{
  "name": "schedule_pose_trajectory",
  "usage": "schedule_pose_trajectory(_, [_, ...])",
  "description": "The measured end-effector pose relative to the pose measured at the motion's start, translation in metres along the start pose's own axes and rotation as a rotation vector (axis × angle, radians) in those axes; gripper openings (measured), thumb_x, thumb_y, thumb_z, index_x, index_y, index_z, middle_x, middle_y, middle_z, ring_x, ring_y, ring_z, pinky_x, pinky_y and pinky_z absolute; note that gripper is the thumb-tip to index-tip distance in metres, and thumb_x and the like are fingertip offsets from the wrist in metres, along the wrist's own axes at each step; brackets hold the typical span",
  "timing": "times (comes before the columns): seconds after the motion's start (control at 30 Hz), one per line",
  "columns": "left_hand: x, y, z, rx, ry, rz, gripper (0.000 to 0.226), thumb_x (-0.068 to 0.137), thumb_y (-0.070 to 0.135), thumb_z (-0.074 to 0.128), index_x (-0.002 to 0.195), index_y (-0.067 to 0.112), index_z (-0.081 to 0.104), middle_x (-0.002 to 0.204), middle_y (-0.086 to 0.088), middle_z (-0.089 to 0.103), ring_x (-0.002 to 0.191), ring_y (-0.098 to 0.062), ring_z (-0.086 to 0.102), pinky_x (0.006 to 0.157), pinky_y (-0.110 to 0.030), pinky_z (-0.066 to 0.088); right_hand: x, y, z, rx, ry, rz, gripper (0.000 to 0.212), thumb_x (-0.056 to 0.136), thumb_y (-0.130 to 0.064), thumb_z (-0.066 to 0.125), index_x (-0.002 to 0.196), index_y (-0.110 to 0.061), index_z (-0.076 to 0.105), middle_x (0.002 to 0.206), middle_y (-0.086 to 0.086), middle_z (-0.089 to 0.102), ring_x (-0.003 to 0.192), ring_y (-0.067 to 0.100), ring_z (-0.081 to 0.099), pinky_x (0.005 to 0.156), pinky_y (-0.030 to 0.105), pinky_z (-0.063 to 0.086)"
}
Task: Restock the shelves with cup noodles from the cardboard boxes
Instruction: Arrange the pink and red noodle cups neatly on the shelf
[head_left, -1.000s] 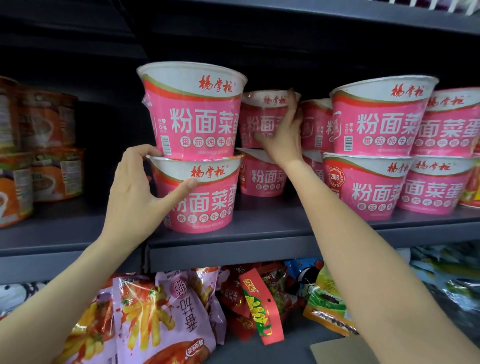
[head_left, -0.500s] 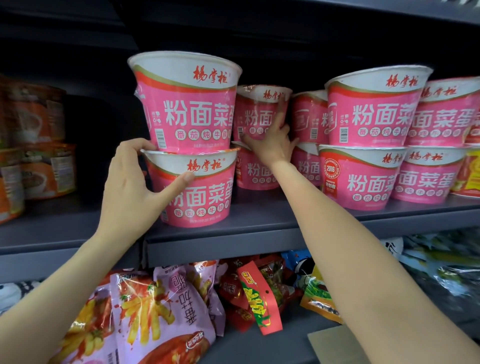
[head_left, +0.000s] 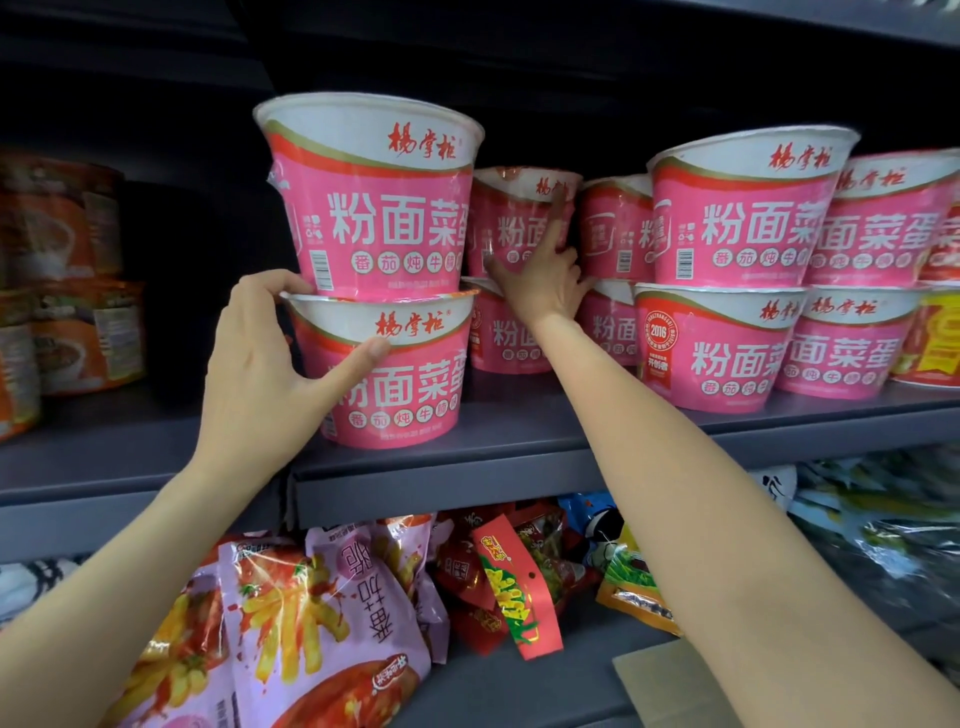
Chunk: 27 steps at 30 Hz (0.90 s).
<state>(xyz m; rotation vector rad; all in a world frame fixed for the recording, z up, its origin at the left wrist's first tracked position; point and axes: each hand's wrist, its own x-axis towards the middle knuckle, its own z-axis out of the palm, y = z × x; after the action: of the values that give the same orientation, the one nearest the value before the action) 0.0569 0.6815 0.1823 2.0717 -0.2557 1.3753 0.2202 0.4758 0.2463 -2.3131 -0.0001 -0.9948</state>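
Head view. The left hand grips the lower front cup of a two-high stack of pink cup noodles: the thumb lies across the cup's front just under its white rim, and the curled fingertips hook over the rim at its left edge, touching the base of the upper front cup that sits directly above them. The stack stands near the front lip of the grey shelf, below and to the right of the palm.

The right hand reaches deeper, between the front stack and the right-hand stacks. Its fingers are extended, the index tip pressing on the upper rear cup near its rim; the lower rear cup sits just under the palm.

Orange cartons stand well left of the left fingers. Snack bags lie on the shelf beneath both forearms.
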Motion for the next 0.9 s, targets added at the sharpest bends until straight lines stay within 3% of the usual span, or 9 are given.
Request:
schedule_pose_trajectory(0.13, [-0.001,0.000,-0.001,0.002,-0.003,0.001,0.078,0.065,0.075,0.059,0.119,0.023,0.036,0.124,0.003,0.047,0.110,-0.020,0.054,0.083,-0.044,0.051,-0.005,-0.007,-0.001,-0.055,-0.020,0.010,0.088,0.088,-0.059,0.051,0.150,-0.016,0.005,0.142,0.029,0.035,0.129,0.042,0.037,0.112,0.057,0.016])
schedule_pose_trajectory(0.27, [-0.003,0.005,-0.003,0.107,0.021,0.033,0.083,0.067,0.074,0.053,0.122,0.014,0.039,0.124,-0.003,0.048,0.111,-0.017,0.049,0.075,-0.032,0.042,-0.041,-0.003,-0.026,-0.037,-0.023,-0.125,0.080,0.091,-0.060,0.042,0.152,-0.026,0.003,0.153,0.027,0.018,0.139,0.043,0.021,0.114,0.058,0.009])
schedule_pose_trajectory(0.37, [-0.003,0.009,-0.003,0.209,0.077,0.110,0.083,0.072,0.072,0.052,0.120,0.006,0.043,0.125,-0.011,0.048,0.114,-0.024,0.045,0.075,-0.031,0.038,-0.088,0.026,-0.066,-0.011,0.164,-0.373,0.065,0.091,-0.045,0.052,0.147,-0.027,0.025,0.145,0.013,0.040,0.131,0.032,0.039,0.110,0.045,0.027])
schedule_pose_trajectory(0.47, [-0.002,0.010,-0.005,0.271,0.160,0.301,0.067,0.082,0.058,0.061,0.114,0.000,0.047,0.128,-0.020,0.049,0.120,-0.034,0.044,0.098,-0.030,0.032,-0.112,0.071,-0.104,0.059,0.412,-0.396,0.046,0.087,-0.030,0.058,0.131,-0.016,0.049,0.127,0.006,0.054,0.115,0.023,0.049,0.096,0.029,0.035])
schedule_pose_trajectory(0.57, [-0.014,0.019,-0.003,0.308,0.218,0.636,0.037,0.086,0.032,0.063,0.107,0.005,0.047,0.123,-0.017,0.052,0.112,-0.039,0.051,0.100,-0.034,0.031,-0.104,0.110,-0.126,0.145,0.452,-0.176,0.062,0.081,-0.032,0.069,0.135,-0.014,0.043,0.134,0.013,0.041,0.124,0.026,0.040,0.105,0.035,0.033])
schedule_pose_trajectory(0.67, [-0.032,0.058,0.022,0.151,-0.002,0.832,0.020,0.085,0.021,0.058,0.101,0.011,0.053,0.107,-0.008,0.064,0.100,-0.029,0.058,0.084,-0.039,0.043,-0.088,0.133,-0.141,0.293,0.259,-0.037,0.098,0.073,-0.036,0.079,0.148,-0.021,0.017,0.150,0.014,0.018,0.138,0.025,0.020,0.111,0.040,0.020])
schedule_pose_trajectory(0.7, [-0.035,0.076,0.035,0.102,-0.102,0.803,0.020,0.084,0.022,0.056,0.102,0.013,0.056,0.102,-0.004,0.066,0.096,-0.025,0.058,0.081,-0.037,0.045,-0.082,0.138,-0.146,0.327,0.198,-0.013,0.108,0.071,-0.038,0.081,0.150,-0.023,0.009,0.154,0.013,0.012,0.142,0.025,0.014,0.112,0.043,0.017])
schedule_pose_trajectory(0.77, [-0.033,0.109,0.069,0.015,-0.290,0.556,0.033,0.085,0.027,0.055,0.117,0.018,0.055,0.108,0.001,0.064,0.100,-0.017,0.056,0.082,-0.034,0.045,-0.072,0.146,-0.152,0.395,0.095,0.010,0.120,0.067,-0.038,0.084,0.150,-0.025,-0.001,0.158,0.008,0.006,0.145,0.024,0.008,0.114,0.047,0.015])
schedule_pose_trajectory(0.9, [-0.008,0.151,0.146,-0.456,-0.652,-0.133,0.088,0.080,0.035,0.068,0.149,0.028,0.013,0.143,-0.005,0.042,0.128,-0.020,0.044,0.106,-0.038,0.038,-0.064,0.151,-0.153,0.488,0.026,-0.023,0.117,0.069,-0.024,0.084,0.151,-0.029,0.001,0.154,0.006,0.015,0.140,0.019,0.022,0.105,0.034,0.023])
